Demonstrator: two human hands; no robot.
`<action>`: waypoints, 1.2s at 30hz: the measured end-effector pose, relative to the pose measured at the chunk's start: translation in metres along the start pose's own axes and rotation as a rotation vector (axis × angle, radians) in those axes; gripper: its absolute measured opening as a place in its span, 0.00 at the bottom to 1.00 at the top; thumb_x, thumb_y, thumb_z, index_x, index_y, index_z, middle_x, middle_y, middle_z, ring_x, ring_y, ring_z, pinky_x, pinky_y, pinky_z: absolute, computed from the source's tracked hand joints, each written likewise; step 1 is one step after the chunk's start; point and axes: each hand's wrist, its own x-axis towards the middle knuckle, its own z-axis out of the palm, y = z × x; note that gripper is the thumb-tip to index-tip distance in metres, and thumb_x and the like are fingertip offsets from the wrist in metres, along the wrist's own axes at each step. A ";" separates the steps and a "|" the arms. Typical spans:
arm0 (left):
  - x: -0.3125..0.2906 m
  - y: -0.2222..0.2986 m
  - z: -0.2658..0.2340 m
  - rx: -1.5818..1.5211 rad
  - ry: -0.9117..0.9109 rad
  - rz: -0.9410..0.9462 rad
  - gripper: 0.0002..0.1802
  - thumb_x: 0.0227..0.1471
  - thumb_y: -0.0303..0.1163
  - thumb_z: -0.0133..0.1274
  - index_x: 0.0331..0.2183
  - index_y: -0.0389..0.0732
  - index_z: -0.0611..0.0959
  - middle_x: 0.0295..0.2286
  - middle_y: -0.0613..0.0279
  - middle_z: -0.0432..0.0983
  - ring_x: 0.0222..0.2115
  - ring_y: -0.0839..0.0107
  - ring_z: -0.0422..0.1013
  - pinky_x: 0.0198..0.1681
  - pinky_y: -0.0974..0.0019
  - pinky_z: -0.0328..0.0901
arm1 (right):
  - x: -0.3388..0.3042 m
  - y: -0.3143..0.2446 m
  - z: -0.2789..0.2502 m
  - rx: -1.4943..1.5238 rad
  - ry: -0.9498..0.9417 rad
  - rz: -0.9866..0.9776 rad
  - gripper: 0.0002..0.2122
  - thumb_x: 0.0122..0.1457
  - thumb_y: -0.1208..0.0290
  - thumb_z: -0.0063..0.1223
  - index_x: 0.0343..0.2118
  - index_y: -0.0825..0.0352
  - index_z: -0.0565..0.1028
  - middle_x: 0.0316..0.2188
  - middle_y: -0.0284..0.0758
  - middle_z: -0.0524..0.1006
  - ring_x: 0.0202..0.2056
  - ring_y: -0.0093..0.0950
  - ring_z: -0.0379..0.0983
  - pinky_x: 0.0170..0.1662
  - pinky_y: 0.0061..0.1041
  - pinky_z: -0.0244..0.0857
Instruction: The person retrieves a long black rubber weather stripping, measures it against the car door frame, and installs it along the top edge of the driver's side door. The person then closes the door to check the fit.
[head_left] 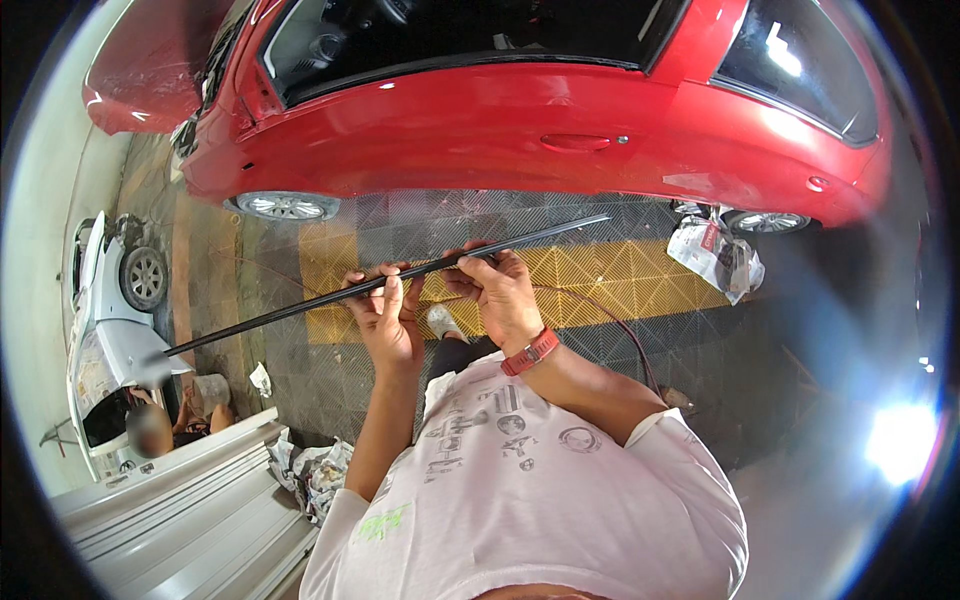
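Observation:
A long, thin black trim strip (pixel 318 302) stretches across in front of me, its right end higher than its left. My left hand (pixel 389 310) pinches it near the middle between thumb and fingers. A little farther right, my right hand (pixel 497 288) grips the same strip, thumb on the near side; a red watch band circles that wrist. Both hands are closed on it. Beyond the strip stands a red car (pixel 450 125), side on, its front door window open. The strip is apart from the car.
Crumpled plastic and paper (pixel 712 258) lie by the car's rear wheel. A hose (pixel 635 340) crosses the tiled floor on my right. At left are a white vehicle (pixel 125 345), a crouching person (pixel 155 428) and a ribbed light panel (pixel 200 510). A bright lamp (pixel 900 442) shines at lower right.

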 end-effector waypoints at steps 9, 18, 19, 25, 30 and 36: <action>0.008 0.019 -0.021 -0.051 0.002 -0.045 0.24 0.68 0.19 0.53 0.58 0.54 0.69 0.49 0.59 0.77 0.54 0.60 0.76 0.62 0.42 0.75 | 0.022 -0.048 -0.059 -0.011 0.088 -0.117 0.05 0.65 0.76 0.58 0.39 0.70 0.82 0.41 0.50 0.87 0.34 0.34 0.86 0.40 0.34 0.84; 0.015 0.033 -0.035 -0.056 0.029 -0.042 0.25 0.67 0.19 0.54 0.57 0.56 0.69 0.47 0.61 0.78 0.53 0.61 0.77 0.60 0.45 0.76 | 0.036 -0.092 -0.116 -0.193 0.458 -0.463 0.11 0.71 0.66 0.54 0.50 0.67 0.80 0.49 0.44 0.86 0.41 0.33 0.84 0.44 0.35 0.81; 0.016 0.034 -0.036 -0.055 0.042 -0.044 0.25 0.67 0.19 0.55 0.57 0.56 0.69 0.47 0.61 0.78 0.53 0.61 0.77 0.60 0.46 0.77 | 0.032 -0.093 -0.103 -0.469 0.431 -0.670 0.12 0.71 0.65 0.55 0.50 0.66 0.80 0.49 0.43 0.85 0.42 0.34 0.84 0.44 0.36 0.80; 0.018 0.043 -0.020 0.021 -0.038 -0.082 0.30 0.67 0.18 0.54 0.63 0.55 0.68 0.47 0.61 0.78 0.50 0.65 0.78 0.57 0.50 0.79 | -0.004 -0.094 -0.024 -1.770 -0.231 -0.950 0.12 0.69 0.62 0.60 0.49 0.61 0.84 0.42 0.40 0.86 0.38 0.38 0.84 0.41 0.37 0.77; 0.018 0.049 0.000 0.119 0.033 -0.013 0.37 0.65 0.17 0.54 0.69 0.53 0.63 0.50 0.55 0.78 0.51 0.65 0.77 0.53 0.56 0.81 | -0.010 -0.078 -0.018 -1.654 -0.411 -0.616 0.10 0.67 0.61 0.61 0.39 0.61 0.86 0.27 0.37 0.85 0.29 0.42 0.82 0.32 0.38 0.74; -0.001 0.002 0.026 0.357 -0.049 0.084 0.51 0.60 0.15 0.59 0.72 0.51 0.50 0.51 0.54 0.74 0.50 0.68 0.74 0.54 0.58 0.74 | -0.022 -0.043 -0.003 -1.592 -0.298 -0.549 0.10 0.67 0.61 0.62 0.38 0.62 0.85 0.25 0.41 0.82 0.26 0.43 0.81 0.29 0.39 0.71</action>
